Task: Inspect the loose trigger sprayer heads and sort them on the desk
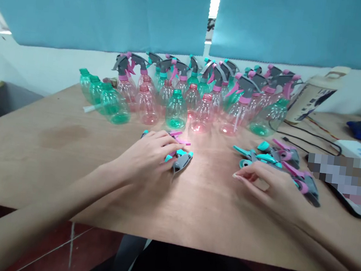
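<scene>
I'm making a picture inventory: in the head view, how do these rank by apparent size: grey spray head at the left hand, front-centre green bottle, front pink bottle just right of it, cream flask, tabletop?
1. Tabletop
2. Cream flask
3. Green bottle and pink bottle: too alike to rank
4. Grey spray head, by its visible part

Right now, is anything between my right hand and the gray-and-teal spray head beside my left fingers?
Nothing visible: only tabletop lies between the right hand and that spray head. The left hand is on its opposite side.
</scene>
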`<state>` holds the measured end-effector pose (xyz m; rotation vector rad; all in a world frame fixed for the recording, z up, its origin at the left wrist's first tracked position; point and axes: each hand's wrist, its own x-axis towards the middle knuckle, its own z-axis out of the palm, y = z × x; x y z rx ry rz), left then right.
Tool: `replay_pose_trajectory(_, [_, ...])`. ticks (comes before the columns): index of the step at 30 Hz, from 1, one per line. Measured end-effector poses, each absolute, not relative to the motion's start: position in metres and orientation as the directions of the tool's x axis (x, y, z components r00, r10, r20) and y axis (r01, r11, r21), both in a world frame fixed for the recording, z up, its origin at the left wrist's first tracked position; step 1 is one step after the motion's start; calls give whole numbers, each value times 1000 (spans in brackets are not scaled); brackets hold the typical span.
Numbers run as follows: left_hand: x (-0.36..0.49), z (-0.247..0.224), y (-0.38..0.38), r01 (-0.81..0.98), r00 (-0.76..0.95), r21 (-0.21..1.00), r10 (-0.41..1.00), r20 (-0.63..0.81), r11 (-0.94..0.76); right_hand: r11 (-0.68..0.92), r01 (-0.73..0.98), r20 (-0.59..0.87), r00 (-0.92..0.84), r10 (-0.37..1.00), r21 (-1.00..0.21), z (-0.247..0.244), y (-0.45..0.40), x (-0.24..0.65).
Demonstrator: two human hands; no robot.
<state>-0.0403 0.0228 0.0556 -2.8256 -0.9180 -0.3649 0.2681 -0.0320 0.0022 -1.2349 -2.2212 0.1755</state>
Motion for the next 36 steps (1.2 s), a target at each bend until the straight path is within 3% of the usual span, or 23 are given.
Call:
replay_pose_trajectory(5, [-3, 42, 17, 513, 824, 15, 497, 272, -858, 429, 859, 387, -308, 869, -280, 15, -41, 308])
replay_pose_trajectory(8, [31, 28, 23, 462, 841, 122, 478, 255, -878, 393, 886, 384, -284, 879, -245, 16, -45, 328])
replay_pose_trajectory(11, [69, 12, 30, 544, 737, 295, 616, 279, -785, 356, 904, 363, -258, 895, -235, 12, -49, 337])
replay_pose_trajectory(18, [128, -14, 43, 541, 684, 393, 661, 308, -744, 356, 926, 314, -303, 900, -126, -1, -44, 333])
replay_pose_trajectory(27, [98, 3, 42, 459, 685, 557, 675, 274, -692, 439, 897, 284, -409, 867, -49, -7, -38, 330])
replay_pose_trajectory(31, [70, 22, 36, 447, 636, 730, 758, 148, -517, 446, 893, 254, -418, 872, -62, -5, -37, 330])
replay_pose_trajectory(36, [42, 40, 24, 496, 480, 742, 854, 199, -451, 471, 872, 250, -429, 868, -137, -4, -39, 318])
